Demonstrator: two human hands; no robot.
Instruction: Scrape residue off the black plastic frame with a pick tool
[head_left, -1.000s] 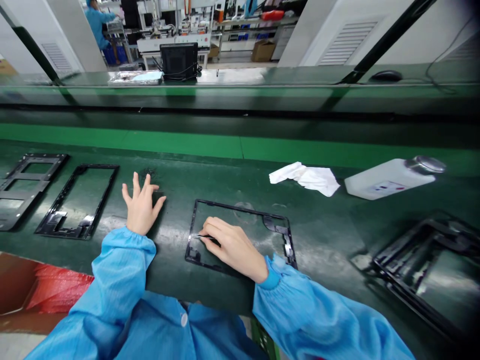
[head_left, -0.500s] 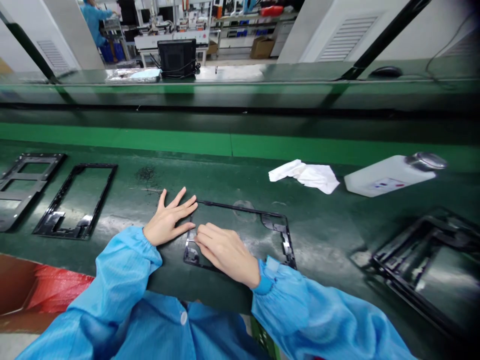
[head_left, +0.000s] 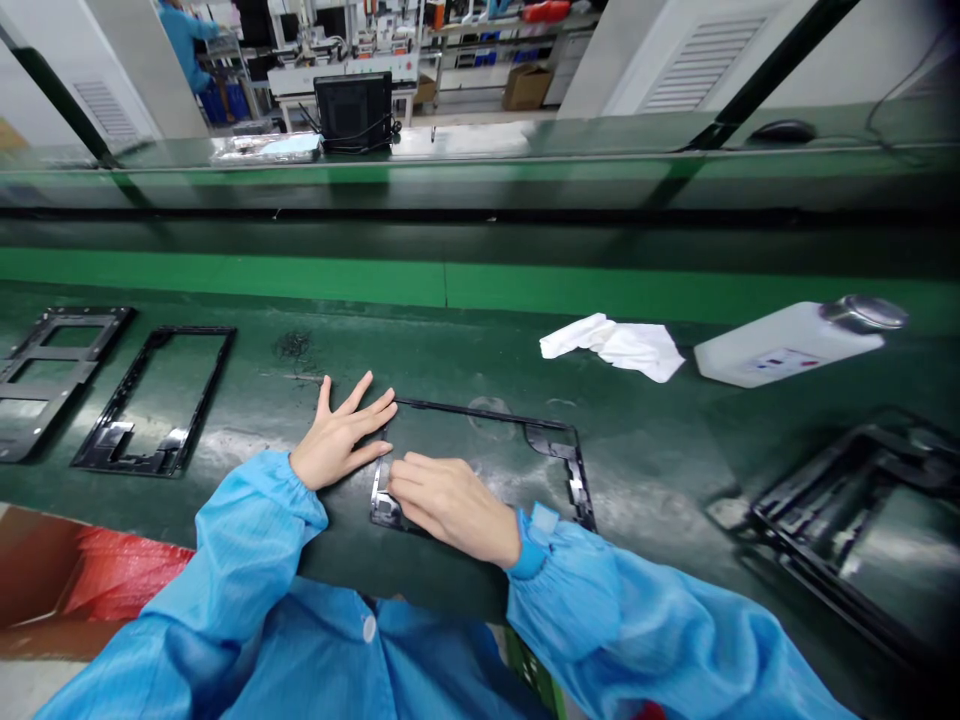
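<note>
A thin black rectangular frame (head_left: 551, 440) lies flat on the green bench, in front of my body. My left hand (head_left: 341, 437) rests with spread fingers at the frame's upper left corner, thumb and fingertips touching its left edge. Over the frame's left end, my right hand (head_left: 450, 503) is closed, its fingertips pinched together at the inner left edge. Whatever those fingertips hold, if anything, is hidden. A small heap of black bits (head_left: 293, 346) lies on the bench beyond my left hand.
On the left lie a second black frame (head_left: 196, 400) and a grey plate with openings (head_left: 71, 375). White cloth (head_left: 637, 348) and a white bottle (head_left: 784, 345) are at the back right. Stacked frames (head_left: 825, 520) sit at the right. A red-lined box (head_left: 37, 640) stands lower left.
My right hand has shifted very slightly to the left along the frame's left end, still pinched. My left hand keeps its spread pose. The whole view has moved a little.
</note>
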